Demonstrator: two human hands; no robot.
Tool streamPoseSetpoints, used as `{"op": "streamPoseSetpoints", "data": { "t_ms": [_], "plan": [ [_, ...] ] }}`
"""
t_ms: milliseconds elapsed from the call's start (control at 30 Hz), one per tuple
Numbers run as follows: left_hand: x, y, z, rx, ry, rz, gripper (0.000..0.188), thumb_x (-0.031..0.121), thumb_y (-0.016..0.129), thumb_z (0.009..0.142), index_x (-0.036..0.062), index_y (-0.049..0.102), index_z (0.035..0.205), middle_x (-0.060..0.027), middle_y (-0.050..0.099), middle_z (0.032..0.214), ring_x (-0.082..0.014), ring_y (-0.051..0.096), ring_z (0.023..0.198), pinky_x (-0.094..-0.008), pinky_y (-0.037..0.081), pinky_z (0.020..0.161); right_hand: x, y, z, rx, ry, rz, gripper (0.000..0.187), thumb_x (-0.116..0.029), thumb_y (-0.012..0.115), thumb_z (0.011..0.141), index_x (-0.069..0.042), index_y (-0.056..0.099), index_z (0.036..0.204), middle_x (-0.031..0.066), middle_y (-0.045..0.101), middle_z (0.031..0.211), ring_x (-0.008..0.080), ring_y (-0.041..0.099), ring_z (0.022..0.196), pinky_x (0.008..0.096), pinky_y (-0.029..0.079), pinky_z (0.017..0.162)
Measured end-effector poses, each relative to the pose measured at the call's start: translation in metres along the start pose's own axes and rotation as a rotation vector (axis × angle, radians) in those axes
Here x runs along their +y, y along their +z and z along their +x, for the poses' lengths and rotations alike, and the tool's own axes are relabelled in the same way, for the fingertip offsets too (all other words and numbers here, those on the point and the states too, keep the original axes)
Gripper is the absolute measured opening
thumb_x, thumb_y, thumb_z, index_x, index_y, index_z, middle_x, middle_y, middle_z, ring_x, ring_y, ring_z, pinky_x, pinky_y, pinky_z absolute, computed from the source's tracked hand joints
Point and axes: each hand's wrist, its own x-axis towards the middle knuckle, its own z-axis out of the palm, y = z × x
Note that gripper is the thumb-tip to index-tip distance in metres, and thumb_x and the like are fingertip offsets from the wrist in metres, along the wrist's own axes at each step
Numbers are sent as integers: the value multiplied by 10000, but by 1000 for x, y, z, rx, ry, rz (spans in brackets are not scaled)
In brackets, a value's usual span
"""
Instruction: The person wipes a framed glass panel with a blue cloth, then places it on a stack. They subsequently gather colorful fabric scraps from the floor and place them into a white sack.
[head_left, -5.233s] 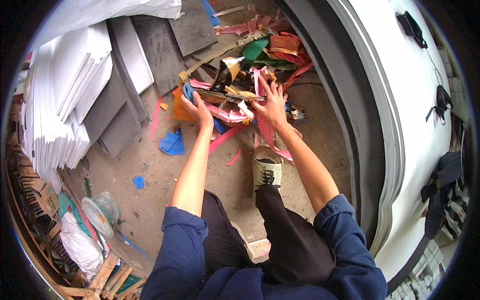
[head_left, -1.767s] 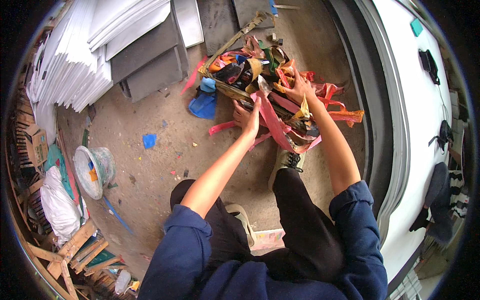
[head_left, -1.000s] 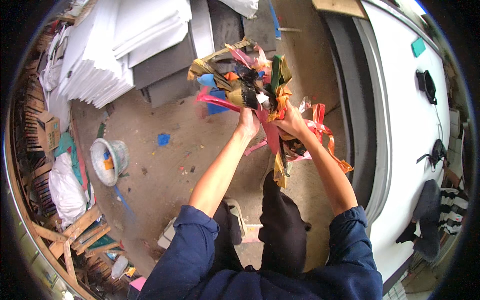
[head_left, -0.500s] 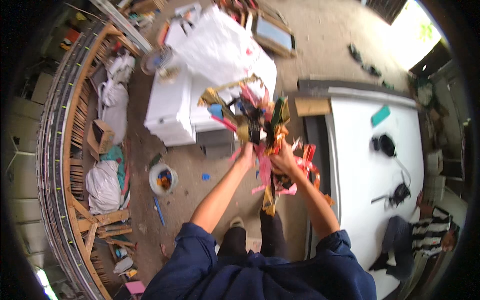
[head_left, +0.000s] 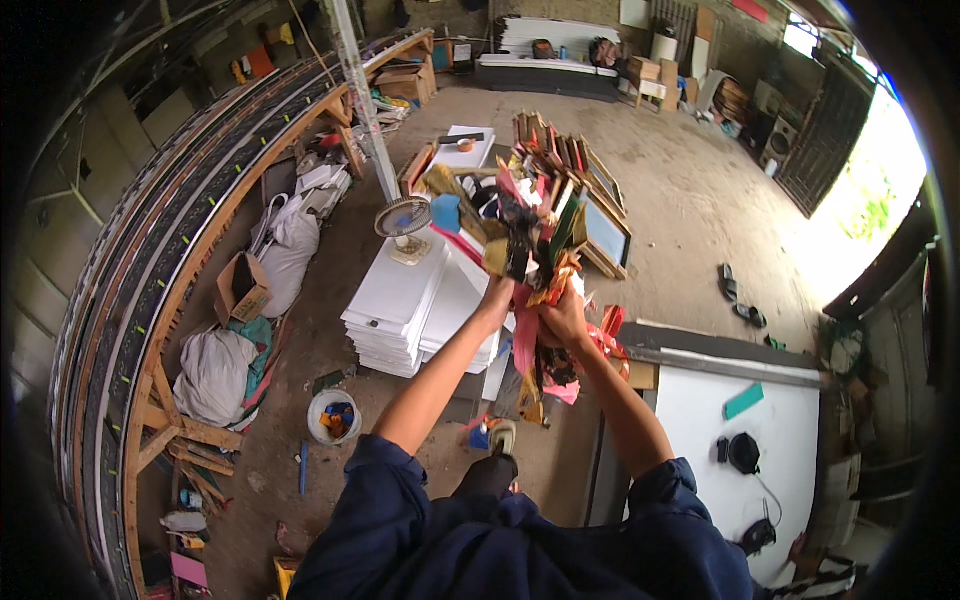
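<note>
The big dusty concrete floor (head_left: pixel 690 210) spreads out far below. A long curved wooden rack (head_left: pixel 150 300) runs along the person's left side. On the right stands a flat white worktop (head_left: pixel 720 420) with a small green block (head_left: pixel 744 401) and a round black tool (head_left: pixel 743 453) on it. A tall stack of white flat boards (head_left: pixel 400 310) lies on the floor, just under the raised arms, and a small round fan (head_left: pixel 403 220) stands on it. Fat white sacks (head_left: pixel 215 370) sit near the rack, and a brown cardboard box (head_left: pixel 240 288) is next to them. A row of wooden picture frames (head_left: pixel 590 200) leans together farther off. A little white bucket (head_left: pixel 333 415) with bright bits inside rests on the floor near the boards.

The person holds up a big messy bunch of colourful scraps and strips (head_left: pixel 530 230), red, pink, yellow, green and blue. The bunch is high in the air, in front of the person, above the white boards. The left hand (head_left: pixel 497 297) grips the bottom of the bunch with its fingers pressed tight around it. The right hand (head_left: pixel 565 322) is right beside it, touching, and its fingers are squeezed around the same bunch. Red and pink strips (head_left: pixel 540 360) hang down below the two hands.
</note>
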Motion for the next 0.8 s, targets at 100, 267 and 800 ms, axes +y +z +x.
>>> {"op": "streamPoseSetpoints", "data": {
  "t_ms": [100, 267, 800],
  "plan": [
    [28, -32, 54, 55, 74, 136, 703, 628, 478, 769, 215, 310, 1312, 22, 327, 1315, -177, 272, 1232, -478, 257, 950, -20, 18, 65, 43, -72, -2, 590, -177, 707, 599, -12, 449, 1103, 184, 618, 860, 352, 604, 808, 382, 468, 693],
    [76, -48, 135, 39, 272, 209, 796, 289, 608, 818, 85, 53, 1352, -97, 269, 1305, -188, 302, 1202, -328, 300, 970, -16, 28, 180, -43, 2, 34, 440, -154, 694, 631, -6, 485, 989, 142, 619, 804, 249, 614, 731, 326, 466, 653],
    [166, -145, 342, 280, 687, 315, 464, 111, 587, 826, 51, 391, 1243, -125, 513, 1128, -197, 515, 1026, -304, 408, 879, 7, 94, 497, -27, -170, 318, 241, -106, 673, 634, 13, 566, 815, 79, 612, 681, 161, 578, 632, 290, 453, 611]
  ]
}}
